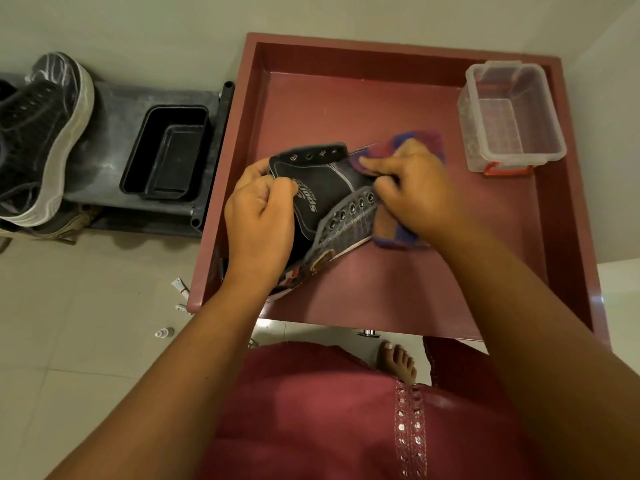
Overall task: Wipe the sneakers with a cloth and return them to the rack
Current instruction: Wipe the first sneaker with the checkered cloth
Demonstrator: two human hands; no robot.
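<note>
Grey-black sneaker, laceless, tongue pulled open, eyelets showing

Looking steeply down from head height, facing forward and slightly away from the body, over both forearms. Sitting close above the left hand and right hand, both landing near the middle of the picture. Taking in the red table beneath and beyond the hands, the rack out past the left hand at the left edge, and the floor nearer than the left hand. Bending straight edges outward toward the borders, wide-angle fashion. Catching only one view, so sharing no overlap with another.
</note>
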